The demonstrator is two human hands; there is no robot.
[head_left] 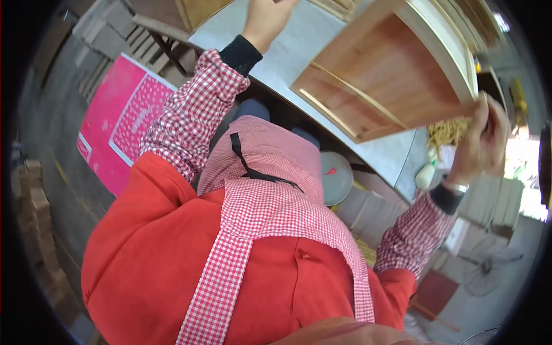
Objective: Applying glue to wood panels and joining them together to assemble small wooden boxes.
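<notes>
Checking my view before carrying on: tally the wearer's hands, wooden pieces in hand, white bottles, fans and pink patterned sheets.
Hands: 2 (left hand, right hand)
Wooden piece in the right hand: 1
White bottle: 1
Fan: 1
Pink patterned sheet: 1
Total: 6

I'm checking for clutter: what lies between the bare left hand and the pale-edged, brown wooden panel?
In the head view, only bare, pale grey tabletop shows between the left hand and the panel.
</notes>
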